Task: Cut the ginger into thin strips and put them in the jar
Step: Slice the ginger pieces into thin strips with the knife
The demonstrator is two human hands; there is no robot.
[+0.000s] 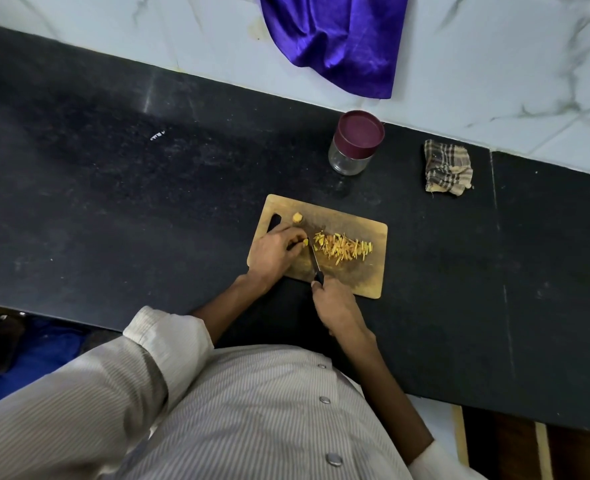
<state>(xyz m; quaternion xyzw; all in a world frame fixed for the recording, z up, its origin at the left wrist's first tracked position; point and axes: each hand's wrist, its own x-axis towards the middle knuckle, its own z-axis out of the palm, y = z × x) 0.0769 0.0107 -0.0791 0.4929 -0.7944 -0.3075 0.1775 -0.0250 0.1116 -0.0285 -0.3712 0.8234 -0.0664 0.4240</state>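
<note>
A small piece of ginger (305, 242) is sitting at the centre of the frame on the wooden cutting board (373, 271), where the left hand (276, 252) is pinching it with curled fingertips. Just to its right, a knife (314, 261) is pointing its blade down onto the board beside that piece, and the right hand (335, 306) is clenching around the dark handle at the board's lower edge. Right of the blade, a heap of ginger strips (343, 247) is lying spread across the board. Another ginger chunk (297, 217) is resting near the board's upper left corner, apart from the hands. Above the board, toward the upper right of centre, the glass jar (350, 157) is standing upright on the black counter (113, 188) with its maroon lid (359, 129) on. Further right, a checked cloth (447, 168) is lying crumpled. A purple cloth (335, 39) is hanging at the top of the frame against the marbled wall (494, 64).
</note>
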